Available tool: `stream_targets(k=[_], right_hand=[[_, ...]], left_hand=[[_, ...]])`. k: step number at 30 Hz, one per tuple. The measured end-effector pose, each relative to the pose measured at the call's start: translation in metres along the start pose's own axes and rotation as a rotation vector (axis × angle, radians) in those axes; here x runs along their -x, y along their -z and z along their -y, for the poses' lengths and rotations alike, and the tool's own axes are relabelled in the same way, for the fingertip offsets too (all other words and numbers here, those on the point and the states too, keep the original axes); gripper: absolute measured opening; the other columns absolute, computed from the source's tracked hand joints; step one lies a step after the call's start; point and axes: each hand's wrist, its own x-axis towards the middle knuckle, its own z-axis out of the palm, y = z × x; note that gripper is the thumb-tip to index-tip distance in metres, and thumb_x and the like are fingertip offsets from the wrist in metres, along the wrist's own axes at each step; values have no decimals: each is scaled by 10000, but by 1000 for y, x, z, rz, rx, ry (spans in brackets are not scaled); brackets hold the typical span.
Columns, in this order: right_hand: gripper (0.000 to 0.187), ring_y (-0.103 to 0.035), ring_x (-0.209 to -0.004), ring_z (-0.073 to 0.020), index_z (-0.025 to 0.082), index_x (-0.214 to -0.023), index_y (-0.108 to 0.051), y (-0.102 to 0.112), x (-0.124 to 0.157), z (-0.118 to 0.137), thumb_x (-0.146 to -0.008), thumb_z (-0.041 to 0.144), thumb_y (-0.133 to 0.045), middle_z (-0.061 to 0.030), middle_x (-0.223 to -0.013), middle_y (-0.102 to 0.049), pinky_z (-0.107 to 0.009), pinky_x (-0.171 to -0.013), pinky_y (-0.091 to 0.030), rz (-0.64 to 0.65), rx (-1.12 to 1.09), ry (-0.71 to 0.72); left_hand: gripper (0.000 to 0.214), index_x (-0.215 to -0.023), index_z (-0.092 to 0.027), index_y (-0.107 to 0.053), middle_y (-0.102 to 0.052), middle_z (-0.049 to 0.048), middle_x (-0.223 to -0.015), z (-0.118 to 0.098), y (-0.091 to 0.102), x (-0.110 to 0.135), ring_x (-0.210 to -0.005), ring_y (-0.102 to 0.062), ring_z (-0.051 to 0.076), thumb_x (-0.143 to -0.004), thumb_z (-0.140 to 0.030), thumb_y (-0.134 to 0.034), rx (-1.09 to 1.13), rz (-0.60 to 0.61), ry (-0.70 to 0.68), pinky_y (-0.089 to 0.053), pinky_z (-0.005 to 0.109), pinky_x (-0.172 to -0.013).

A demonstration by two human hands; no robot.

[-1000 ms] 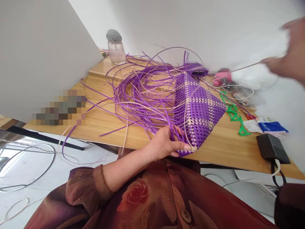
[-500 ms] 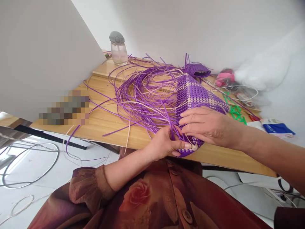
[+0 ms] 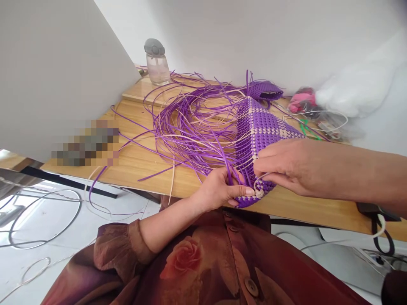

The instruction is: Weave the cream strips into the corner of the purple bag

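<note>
A woven basket piece in purple and cream strips lies at the table's front edge. Long loose purple strands fan out from its left side. My left hand is closed on the lower left edge of the weave, thumb on top by a cream knot, with several purple strands between the fingers. Over the weave, my right hand pinches a cream strand that curves up from the same edge. My right fingers partly hide the weave beneath them.
A clear bottle with a grey lid stands at the back left. Behind the weave lies a smaller purple woven piece. White plastic bags and a pink bundle sit at the right. Cables loop below the table.
My right hand has shifted right, away from my left hand, and its fingers have closed on a cream strand. My left hand stays on the woven edge.
</note>
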Motion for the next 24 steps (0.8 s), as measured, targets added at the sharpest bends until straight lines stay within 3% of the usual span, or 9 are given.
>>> stream_targets(k=[6,12,16,18,21,22,24], right_hand=[[296,-636,-768,-160,211,-921,-745,-8,-10,-12,-1054,258,-485,-26,-833,-700,-288,-726,-445,41,-213,-18],[387,-652,-829,-182,213,-916,-798,-26,-5,-21,-1085,340,-474,-49,-863,-725,-311,-774,-457,17,-233,-88],[453,-641,-814,-171,202,-855,-791,-31,-2,-18,-1088,448,-489,-44,-823,-704,-311,-774,-450,-86,-253,-187],[463,-641,-795,-153,201,-849,-790,-32,0,-16,-1085,471,-496,-37,-822,-701,-299,-760,-446,-124,-279,-234],[479,-640,-777,-146,201,-856,-798,-36,2,-15,-1080,502,-499,-38,-824,-699,-297,-740,-443,-152,-297,-269],[487,-639,-771,-147,200,-850,-797,-37,3,-16,-1077,514,-501,-38,-821,-697,-298,-736,-443,-158,-301,-275],[501,-638,-765,-148,200,-833,-793,-39,3,-16,-1073,531,-504,-38,-812,-695,-299,-732,-444,-164,-309,-281]], left_hand=[[606,-875,-161,-637,-641,-34,-708,2,2,2,-575,-615,103,-563,-491,-1038,-21,11,-20,-567,223,-523],[561,-908,-172,-662,-651,-28,-747,2,4,8,-633,-611,127,-643,-543,-989,-110,-44,-46,-554,264,-592],[428,-1001,-179,-711,-749,17,-912,0,15,17,-837,-674,170,-766,-456,-937,-334,-138,-230,-570,308,-808],[380,-1015,-192,-716,-756,19,-947,-1,22,24,-877,-675,175,-787,-403,-934,-495,-285,-369,-556,308,-843],[291,-943,-204,-704,-736,27,-975,-1,25,35,-874,-653,167,-814,-350,-921,-650,-563,-621,-523,266,-734],[247,-910,-205,-700,-726,26,-947,-2,23,39,-846,-646,159,-843,-338,-897,-654,-577,-672,-508,255,-696],[179,-906,-204,-713,-711,14,-881,-3,14,44,-738,-621,129,-893,-323,-847,-597,-455,-648,-487,244,-642]])
